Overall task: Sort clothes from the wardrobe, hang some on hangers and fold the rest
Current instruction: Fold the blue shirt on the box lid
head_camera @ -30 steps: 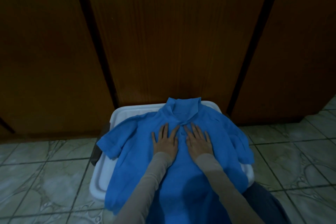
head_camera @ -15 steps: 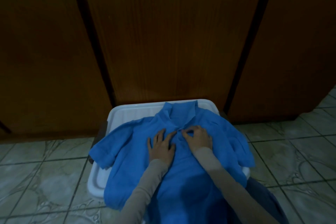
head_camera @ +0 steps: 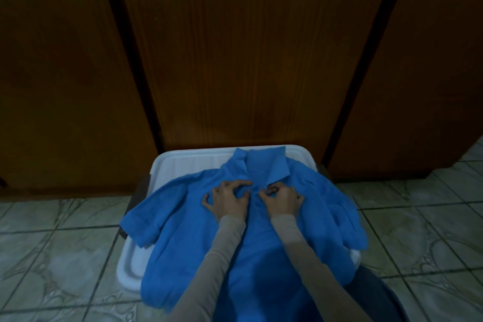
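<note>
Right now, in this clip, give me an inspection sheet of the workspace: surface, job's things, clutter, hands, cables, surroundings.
Surface: white plastic tub lid on a tiled floor; the shirt covers most of it.
Job's things: blue polo shirt spread front up, collar toward the wardrobe, sleeves hanging over the lid's edges. No hangers seen.
Clutter: nothing seen.
Hands: left hand and right hand both have curled fingers bunching the fabric just below the collar, either side of the placket.
Cables: nothing seen.
Surroundings: closed brown wooden wardrobe doors directly behind the lid; dim light.
</note>
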`<action>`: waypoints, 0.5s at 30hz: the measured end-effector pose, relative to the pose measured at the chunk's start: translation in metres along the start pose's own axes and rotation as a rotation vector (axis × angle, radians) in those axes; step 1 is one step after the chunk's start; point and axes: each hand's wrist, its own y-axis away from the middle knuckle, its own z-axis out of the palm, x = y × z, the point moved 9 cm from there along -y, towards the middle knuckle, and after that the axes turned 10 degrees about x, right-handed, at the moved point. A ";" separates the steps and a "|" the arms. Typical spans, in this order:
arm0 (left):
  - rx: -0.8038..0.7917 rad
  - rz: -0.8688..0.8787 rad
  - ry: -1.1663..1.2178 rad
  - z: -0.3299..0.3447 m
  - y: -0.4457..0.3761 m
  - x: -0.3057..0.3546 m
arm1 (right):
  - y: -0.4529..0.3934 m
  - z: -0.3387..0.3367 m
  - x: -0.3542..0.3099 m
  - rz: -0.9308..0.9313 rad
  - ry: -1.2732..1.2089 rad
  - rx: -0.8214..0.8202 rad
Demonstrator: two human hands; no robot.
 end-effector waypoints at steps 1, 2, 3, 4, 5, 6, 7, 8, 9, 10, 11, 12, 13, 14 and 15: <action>0.001 0.012 -0.008 0.000 0.000 0.001 | 0.000 0.000 0.000 -0.009 -0.011 0.004; -0.001 0.027 -0.028 0.002 0.000 0.002 | -0.001 0.000 -0.001 -0.019 -0.023 0.013; -0.002 0.042 -0.046 0.003 0.000 0.003 | -0.001 0.000 -0.001 -0.023 -0.035 0.019; 0.002 0.059 -0.054 0.004 0.000 0.004 | -0.001 0.001 -0.001 -0.024 -0.047 0.021; 0.010 0.083 -0.054 0.004 0.000 0.007 | -0.002 0.001 0.000 -0.026 -0.057 0.023; 0.013 0.112 -0.053 0.005 0.000 0.009 | -0.002 0.002 0.000 -0.029 -0.061 0.023; 0.012 0.141 -0.053 0.006 0.001 0.012 | -0.002 0.003 0.000 -0.033 -0.060 0.023; 0.011 0.160 -0.052 0.007 0.001 0.015 | -0.002 0.003 0.000 -0.037 -0.057 0.023; 0.014 0.170 -0.056 0.007 0.001 0.016 | -0.002 0.003 0.001 -0.041 -0.057 0.026; 0.022 0.178 -0.074 0.006 0.002 0.017 | -0.002 0.003 0.002 -0.044 -0.061 0.029; 0.028 0.192 -0.106 0.006 0.002 0.018 | -0.002 0.004 0.002 -0.047 -0.068 0.028; 0.030 0.208 -0.144 0.006 0.003 0.019 | -0.002 0.005 0.002 -0.051 -0.074 0.027; 0.030 0.223 -0.173 0.007 0.003 0.020 | -0.002 0.005 0.002 -0.056 -0.078 0.030; 0.030 0.232 -0.182 0.008 0.003 0.021 | -0.002 0.004 0.002 -0.061 -0.081 0.036; 0.029 0.228 -0.164 0.009 0.003 0.020 | -0.002 0.004 0.002 -0.064 -0.082 0.040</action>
